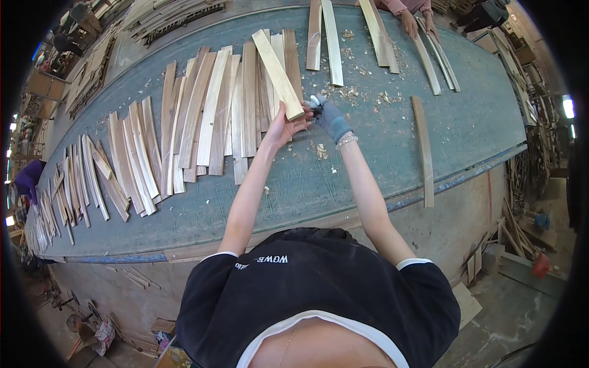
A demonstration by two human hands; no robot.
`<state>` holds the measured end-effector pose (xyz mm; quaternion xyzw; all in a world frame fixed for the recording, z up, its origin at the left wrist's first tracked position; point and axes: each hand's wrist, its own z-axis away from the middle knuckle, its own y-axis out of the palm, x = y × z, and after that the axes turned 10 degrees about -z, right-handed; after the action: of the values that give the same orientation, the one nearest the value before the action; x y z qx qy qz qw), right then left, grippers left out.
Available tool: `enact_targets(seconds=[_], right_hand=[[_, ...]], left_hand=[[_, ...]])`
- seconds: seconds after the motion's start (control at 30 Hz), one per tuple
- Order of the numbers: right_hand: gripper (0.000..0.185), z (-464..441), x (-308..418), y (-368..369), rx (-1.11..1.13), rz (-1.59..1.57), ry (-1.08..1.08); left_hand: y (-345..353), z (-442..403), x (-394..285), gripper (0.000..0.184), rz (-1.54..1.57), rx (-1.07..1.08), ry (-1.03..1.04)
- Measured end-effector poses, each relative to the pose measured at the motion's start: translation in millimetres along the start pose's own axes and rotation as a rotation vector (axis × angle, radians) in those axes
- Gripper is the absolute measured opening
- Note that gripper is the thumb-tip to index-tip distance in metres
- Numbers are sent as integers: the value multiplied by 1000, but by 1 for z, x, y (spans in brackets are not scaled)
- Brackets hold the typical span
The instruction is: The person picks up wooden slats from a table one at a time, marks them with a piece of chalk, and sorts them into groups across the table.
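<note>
My left hand [283, 127] is bare and closed around the near end of a pale wooden slat [276, 70]. The slat tilts away from me over a row of other slats [211, 116] lying on the green table [288, 202]. My right hand [333, 121] wears a grey glove and a beaded bracelet [347, 139]. Its fingers are bent close to the slat's near end, around a small dark object that I cannot make out. Wood shavings [320, 151] lie on the table just below the gloved hand.
One slat [422, 150] overhangs the table's front edge at right. A co-worker's hands [418, 26] hold slats at the far side. Another person in a purple sleeve [27, 179] is at the far left. More slats [322, 40] lie at the back.
</note>
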<state>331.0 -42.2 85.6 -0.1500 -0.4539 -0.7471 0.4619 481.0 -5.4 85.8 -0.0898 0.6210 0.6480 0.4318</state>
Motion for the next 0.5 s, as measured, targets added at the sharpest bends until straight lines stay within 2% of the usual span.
enact_targets(seconds=[0.07,0.1,0.17,0.23,0.27,0.3,0.37,0.47,0.5], right_hand=[[27,-2,3,5,11,3,-11],[28,-7,1,9,-17,39,-5],[31,-14,-8,16,-45,75,5],[36,-9,-25,26,-257,575,-307],[40,-4,-34,30,-327,587,-492],[40,-6,-31,32,-325,587,-495],[40,-8,-23,34,-379,695,-633],[38,-30,37,40,-284,691,-650],[39,-47,60,36,-304,847,-601]], left_hand=[[-3,5,6,57,-208,33,-45],[-3,9,8,57,-210,33,-42],[-3,20,16,57,-785,102,-231],[-5,27,27,57,-874,70,-251],[-6,30,31,59,-965,44,-268],[-5,33,30,59,-967,43,-265],[-2,42,26,60,-1922,-561,188],[-16,41,38,71,-2061,-657,120],[-22,39,43,77,-2168,-687,96]])
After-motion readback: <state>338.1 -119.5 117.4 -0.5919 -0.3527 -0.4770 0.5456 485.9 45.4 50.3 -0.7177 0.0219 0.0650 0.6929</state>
